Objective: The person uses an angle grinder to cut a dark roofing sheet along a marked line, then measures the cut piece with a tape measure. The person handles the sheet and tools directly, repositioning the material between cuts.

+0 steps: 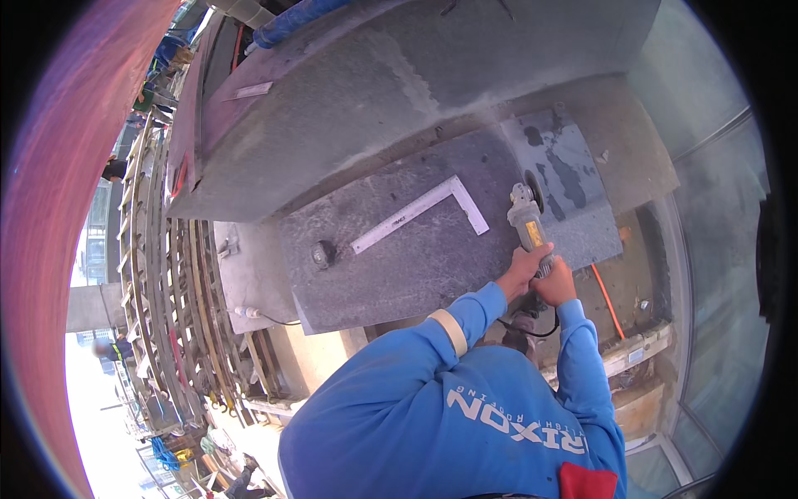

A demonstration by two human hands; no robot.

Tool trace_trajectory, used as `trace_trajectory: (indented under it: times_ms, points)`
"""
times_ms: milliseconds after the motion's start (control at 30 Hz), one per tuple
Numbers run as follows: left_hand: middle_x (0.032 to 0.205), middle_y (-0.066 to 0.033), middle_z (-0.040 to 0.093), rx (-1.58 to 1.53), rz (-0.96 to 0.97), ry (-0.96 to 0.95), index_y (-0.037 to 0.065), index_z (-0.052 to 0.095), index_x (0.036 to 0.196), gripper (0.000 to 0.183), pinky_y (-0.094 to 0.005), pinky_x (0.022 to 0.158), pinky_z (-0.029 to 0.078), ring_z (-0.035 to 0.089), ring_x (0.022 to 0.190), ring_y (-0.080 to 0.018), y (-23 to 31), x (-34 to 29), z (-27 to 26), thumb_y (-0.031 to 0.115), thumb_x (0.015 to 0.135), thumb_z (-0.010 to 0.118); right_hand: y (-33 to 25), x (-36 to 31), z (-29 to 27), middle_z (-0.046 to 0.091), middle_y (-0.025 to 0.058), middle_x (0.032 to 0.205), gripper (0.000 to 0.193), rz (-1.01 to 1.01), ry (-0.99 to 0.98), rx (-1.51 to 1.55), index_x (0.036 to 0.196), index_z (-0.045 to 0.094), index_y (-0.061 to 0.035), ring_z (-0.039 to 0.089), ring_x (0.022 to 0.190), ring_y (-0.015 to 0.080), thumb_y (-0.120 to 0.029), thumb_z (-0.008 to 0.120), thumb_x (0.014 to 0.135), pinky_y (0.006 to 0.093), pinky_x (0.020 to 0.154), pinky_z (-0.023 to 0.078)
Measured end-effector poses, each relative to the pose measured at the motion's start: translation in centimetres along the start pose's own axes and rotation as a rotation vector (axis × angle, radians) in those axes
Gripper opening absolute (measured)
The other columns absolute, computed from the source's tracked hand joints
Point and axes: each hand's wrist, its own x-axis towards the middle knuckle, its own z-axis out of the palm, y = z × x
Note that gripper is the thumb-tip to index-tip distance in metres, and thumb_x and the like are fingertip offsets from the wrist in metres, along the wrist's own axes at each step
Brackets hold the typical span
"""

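My left hand (522,268) is wrapped round the body of a grey angle grinder (527,226). Just behind it, my right hand (555,284) is closed on the rear of the same tool. The grinder's dark disc (534,192) stands on edge at the dark grey stone slab (399,274), close to a paler strip with dark wet-looking patches (568,176). Whether it touches the surface I cannot tell. On the slab, left of the grinder, lies a metal L-shaped square (407,218). Farther left sits a small round dark object (322,254), its kind unclear.
A tall grey panel (349,108) rises behind the slab. An orange strip (608,301) and a black cable (544,333) are near my right arm. A pale plug connector (248,313) lies at the slab's left. Scaffolding (158,274) and distant people are beyond; glass (706,166) stands right.
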Motion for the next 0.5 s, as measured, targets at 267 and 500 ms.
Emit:
trace_trajectory:
  times_ms: [267, 500]
  points:
    - [0.103, -0.0125, 0.069, 0.01, 0.044, -0.028, -0.008, 0.061, 0.119, 0.048, -0.0369, 0.072, 0.059, 0.07, 0.083, -0.0196, 1.6, 3.5, -2.0, 0.028, 0.091, 0.079, -1.5, 3.2, 1.0, 0.071, 0.0283, 0.113, 0.061, 0.053, 0.03, 0.003, 0.114, 0.062, 0.0052, 0.07, 0.109, 0.0431, -0.03, 0.083, 0.069, 0.0481, 0.092, 0.056]
    - [0.104, -0.0104, 0.068, 0.024, 0.034, -0.01, -0.004, 0.059, 0.12, 0.049, -0.0381, 0.075, 0.06, 0.071, 0.087, -0.0208, 4.5, 5.9, -1.8, 0.031, 0.092, 0.079, -2.6, 6.1, 0.0, 0.072, 0.0272, 0.113, 0.065, 0.15, -0.038, 0.002, 0.119, 0.061, 0.0048, 0.069, 0.112, 0.0417, -0.03, 0.081, 0.067, 0.0454, 0.095, 0.057]
